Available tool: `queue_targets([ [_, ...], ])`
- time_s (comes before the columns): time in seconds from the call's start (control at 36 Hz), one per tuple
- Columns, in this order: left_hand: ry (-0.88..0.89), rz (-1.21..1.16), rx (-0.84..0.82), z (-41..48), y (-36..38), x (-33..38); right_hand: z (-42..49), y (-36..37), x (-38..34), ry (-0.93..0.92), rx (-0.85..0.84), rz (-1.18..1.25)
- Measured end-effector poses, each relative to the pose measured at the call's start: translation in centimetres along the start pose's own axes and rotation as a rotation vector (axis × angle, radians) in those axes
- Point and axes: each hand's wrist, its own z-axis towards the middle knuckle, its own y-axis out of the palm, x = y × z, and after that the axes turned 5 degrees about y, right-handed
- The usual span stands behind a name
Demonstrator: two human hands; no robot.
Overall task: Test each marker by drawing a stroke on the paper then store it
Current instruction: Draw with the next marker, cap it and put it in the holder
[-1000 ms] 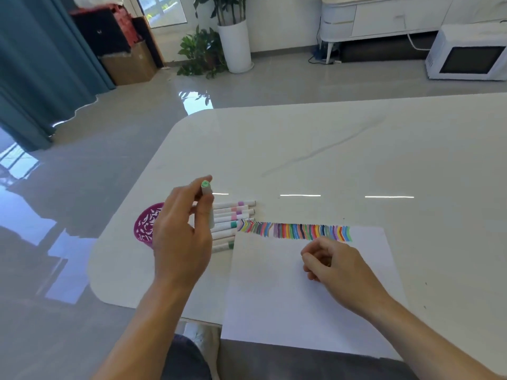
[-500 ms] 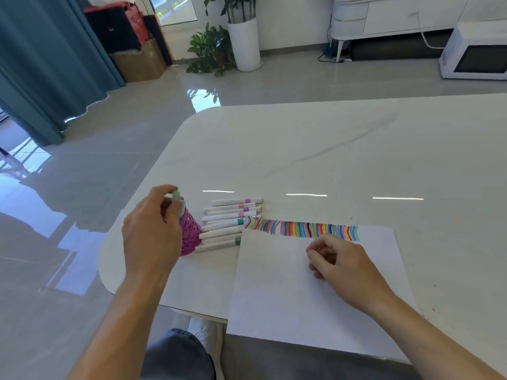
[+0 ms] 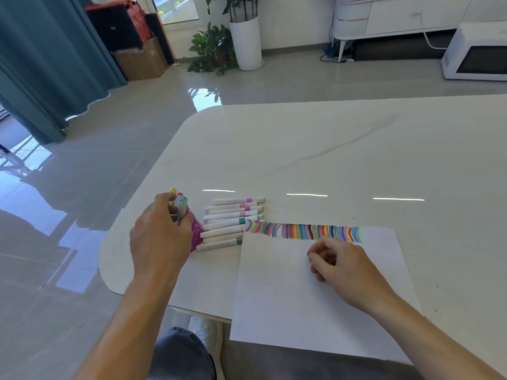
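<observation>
Left hand (image 3: 160, 237) is gripping a marker (image 3: 181, 211), thumb and fingers curled round the barrel, cap end up. The marker is standing at the mouth of the purple cup (image 3: 197, 231) among other capped ends. How deep it is sitting, cannot tell; the hand is hiding most of the cup.

Right hand (image 3: 343, 267) is resting on the paper (image 3: 288, 303), fingers loosely curled, nothing visible in them.

Untested row (image 3: 233, 219) is lying on the table (image 3: 329, 149) between the cup and the paper's top left corner, nearest barrels just beside the cup. Strokes (image 3: 301, 231) are running along the paper's top edge.

Risks, as judged:
- Cup tipping. It is looking light and narrow and is carrying tall markers; a sideways push while seating this one would be levering it over and spilling the tested set.
- Sets mixing. A spill, or the hand brushing right on the way out, would be sending round barrels rolling into the row, and tested and untested would be getting confused.
- Paper slipping. Its near edge is overhanging the table; the right hand is the only thing weighting it.
- Smudging. The right knuckles are lying just below the strokes, and fresh ink would be smearing if the hand were sliding up.
- Cap seating: cannot tell. A loose cap would be drying the tip.
</observation>
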Motion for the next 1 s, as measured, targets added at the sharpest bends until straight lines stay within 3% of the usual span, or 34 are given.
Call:
queue_targets([
  [0.25,0.188,-0.088,0.067,-0.7,0.3,1.8,0.1,-0.4,0.0,0.013,0.012,0.011],
  [0.47,0.313,-0.076,-0.404,-1.8,4.4,1.7,0.3,-1.2,0.5,0.031,0.041,0.032],
  [0.56,0.337,-0.046,-0.508,-2.0,5.9,1.7,0.3,-1.5,0.7,0.039,0.044,0.033],
  [1.0,0.422,0.118,-0.461,-2.4,7.4,2.1,0.4,-1.8,1.0,0.055,0.038,0.043],
])
